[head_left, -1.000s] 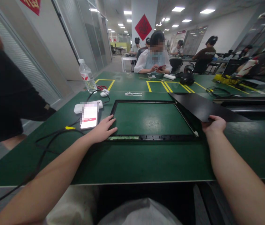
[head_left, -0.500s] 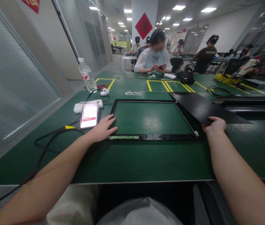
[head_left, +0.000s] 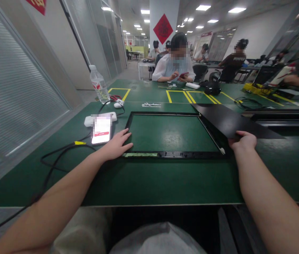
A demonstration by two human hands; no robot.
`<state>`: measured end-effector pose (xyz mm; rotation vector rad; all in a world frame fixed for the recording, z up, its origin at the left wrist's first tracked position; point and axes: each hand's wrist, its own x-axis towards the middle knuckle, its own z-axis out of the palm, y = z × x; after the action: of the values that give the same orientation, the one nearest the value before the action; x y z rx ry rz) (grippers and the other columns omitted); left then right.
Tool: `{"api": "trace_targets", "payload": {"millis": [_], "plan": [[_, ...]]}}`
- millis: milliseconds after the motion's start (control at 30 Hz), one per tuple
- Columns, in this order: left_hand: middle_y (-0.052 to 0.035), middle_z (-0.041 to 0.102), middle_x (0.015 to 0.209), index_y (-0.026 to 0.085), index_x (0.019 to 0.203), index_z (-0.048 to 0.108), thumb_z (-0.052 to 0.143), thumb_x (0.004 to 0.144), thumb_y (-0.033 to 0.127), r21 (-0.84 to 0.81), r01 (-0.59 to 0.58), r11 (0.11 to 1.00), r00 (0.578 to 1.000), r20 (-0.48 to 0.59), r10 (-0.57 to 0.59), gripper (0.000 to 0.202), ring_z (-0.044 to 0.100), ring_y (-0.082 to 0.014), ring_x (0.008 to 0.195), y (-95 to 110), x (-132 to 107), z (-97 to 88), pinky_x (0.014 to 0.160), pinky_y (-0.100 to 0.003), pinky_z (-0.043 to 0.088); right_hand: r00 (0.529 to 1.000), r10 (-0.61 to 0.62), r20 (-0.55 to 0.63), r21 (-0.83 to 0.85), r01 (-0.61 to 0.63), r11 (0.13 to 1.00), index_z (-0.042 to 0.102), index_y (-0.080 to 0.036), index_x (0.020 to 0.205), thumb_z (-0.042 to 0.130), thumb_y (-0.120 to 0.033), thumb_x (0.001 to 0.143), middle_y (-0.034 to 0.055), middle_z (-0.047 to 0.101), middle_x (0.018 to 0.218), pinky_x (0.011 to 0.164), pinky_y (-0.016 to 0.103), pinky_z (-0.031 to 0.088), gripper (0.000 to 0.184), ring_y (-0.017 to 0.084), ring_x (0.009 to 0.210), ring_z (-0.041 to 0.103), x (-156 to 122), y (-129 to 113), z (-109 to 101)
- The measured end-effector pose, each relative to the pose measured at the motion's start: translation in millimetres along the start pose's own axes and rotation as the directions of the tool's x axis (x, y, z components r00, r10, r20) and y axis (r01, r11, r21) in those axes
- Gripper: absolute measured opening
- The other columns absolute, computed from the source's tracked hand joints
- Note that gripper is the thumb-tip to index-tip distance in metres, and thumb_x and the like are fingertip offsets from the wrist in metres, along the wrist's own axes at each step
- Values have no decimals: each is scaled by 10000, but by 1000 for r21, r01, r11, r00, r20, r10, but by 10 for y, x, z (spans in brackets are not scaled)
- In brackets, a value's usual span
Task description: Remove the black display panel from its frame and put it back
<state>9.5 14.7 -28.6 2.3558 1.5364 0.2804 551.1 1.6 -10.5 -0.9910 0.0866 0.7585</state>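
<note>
A black rectangular frame (head_left: 189, 155) lies flat on the green table (head_left: 162, 183), with a green strip along the left part of its near side. My left hand (head_left: 116, 144) rests at the frame's left near corner, fingers spread over its left side. In my right hand (head_left: 244, 141) is the near edge of a thin black panel (head_left: 225, 121), pinched between thumb and fingers. The panel is tilted, and its far left corner reaches the frame's far right corner. A small white piece (head_left: 221, 151) sits at the frame's near right corner.
Left of the frame are a lit phone (head_left: 101, 130) leaning on a white power strip (head_left: 88, 121), black cables (head_left: 56, 155) and a water bottle (head_left: 98, 84). Long black parts (head_left: 287, 116) lie at right. Across the table sits a person (head_left: 174, 65) with a phone.
Both hands, the frame and the panel keep almost the same places. The whole view has shifted very slightly. A person at the far right has moved.
</note>
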Motion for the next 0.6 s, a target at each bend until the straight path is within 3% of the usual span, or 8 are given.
{"api": "trace_targets", "payload": {"millis": [267, 600], "plan": [[-250, 359, 1858, 81, 1660, 565, 514, 1009, 622, -43, -13, 999, 1000, -21, 12, 848, 372, -444, 1703, -20, -15, 9, 1373, -608, 318, 996, -82, 40, 71, 79, 994, 532, -226, 826, 541, 1, 622, -31, 571, 723, 621, 199, 580, 305, 130, 670, 618, -208, -31, 104], [-255, 423, 1825, 125, 1629, 583, 605, 972, 603, -162, -33, 986, 996, -89, 19, 813, 406, -462, 1682, -13, -28, 3, 1364, -626, 334, 955, -125, 270, 87, 105, 991, 559, -217, 800, 567, -97, 551, 5, 669, 799, 599, 266, 584, 277, 169, 707, 667, -477, -77, 153]]}}
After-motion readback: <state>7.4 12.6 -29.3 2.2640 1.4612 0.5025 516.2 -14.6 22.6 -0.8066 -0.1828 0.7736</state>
